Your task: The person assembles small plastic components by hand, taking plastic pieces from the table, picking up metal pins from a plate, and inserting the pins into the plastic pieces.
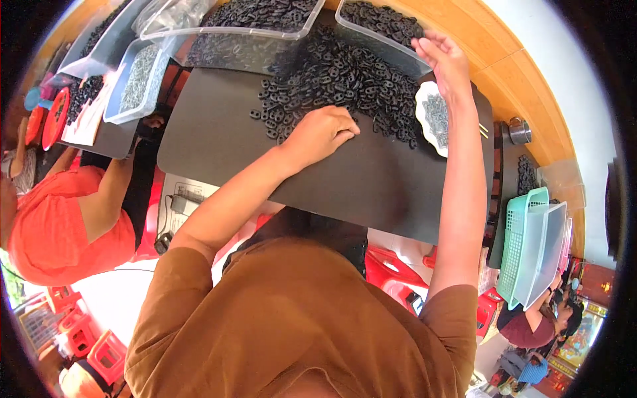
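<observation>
A heap of small black plastic pieces (332, 79), oval with two holes, spreads over the dark table (219, 132). My left hand (320, 134) rests at the heap's near edge, its fingers curled together and bent under; whatever they hold is hidden. My right hand (446, 65) is raised at the far right, over the rim of a clear plastic box (381, 26) with more black pieces. Its thumb and fingertips come together, and I cannot make out anything between them. Beneath my right wrist stands a white scalloped dish (424, 119) of small silvery metal parts (436, 116).
Another clear bin (245, 46) of black pieces stands at the far side. To the left are a light-blue tray (142, 83) of metal parts and a co-worker in red (70, 222). A metal cup (519, 131) and a green basket (524, 245) are on the right.
</observation>
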`<state>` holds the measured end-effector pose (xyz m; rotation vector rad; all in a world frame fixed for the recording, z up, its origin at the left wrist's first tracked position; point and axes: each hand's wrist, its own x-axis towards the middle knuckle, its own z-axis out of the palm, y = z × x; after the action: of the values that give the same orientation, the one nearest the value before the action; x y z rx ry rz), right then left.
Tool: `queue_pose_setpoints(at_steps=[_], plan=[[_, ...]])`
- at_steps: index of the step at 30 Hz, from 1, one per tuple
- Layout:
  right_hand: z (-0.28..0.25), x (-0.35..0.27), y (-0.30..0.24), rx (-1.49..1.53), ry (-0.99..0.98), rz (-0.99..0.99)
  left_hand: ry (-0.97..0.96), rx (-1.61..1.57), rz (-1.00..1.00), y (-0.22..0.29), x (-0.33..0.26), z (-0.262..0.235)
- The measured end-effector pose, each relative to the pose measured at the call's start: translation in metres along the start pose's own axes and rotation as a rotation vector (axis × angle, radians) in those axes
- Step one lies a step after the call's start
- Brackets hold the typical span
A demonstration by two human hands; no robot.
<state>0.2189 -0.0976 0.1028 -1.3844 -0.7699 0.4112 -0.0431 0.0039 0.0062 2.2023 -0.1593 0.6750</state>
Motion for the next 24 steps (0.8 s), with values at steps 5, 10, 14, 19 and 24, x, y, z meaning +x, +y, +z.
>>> queue_pose_setpoints(at_steps=[5, 10, 14, 19, 24], plan=[[-0.011, -0.001, 0.008, -0.376, 0.139, -0.134, -0.003, 0.033, 0.023, 0.000, -0.001, 0.000], [-0.047, -0.068, 0.025, -1.127, 0.154, -0.213, 0.102, 0.131, 0.078, 0.013, 0.003, -0.002], [-0.078, -0.098, 0.032, -1.395, 0.168, -0.072, 0.077, 0.185, 0.074, 0.014, 0.010, 0.004], [-0.086, -0.099, 0.030, -1.484, 0.061, 0.020, -0.019, 0.327, 0.094, 0.012, 0.040, 0.017], [-0.065, -0.108, 0.023, -1.279, 0.219, -0.144, -0.107, 0.412, 0.080, -0.003, 0.053, 0.029]])
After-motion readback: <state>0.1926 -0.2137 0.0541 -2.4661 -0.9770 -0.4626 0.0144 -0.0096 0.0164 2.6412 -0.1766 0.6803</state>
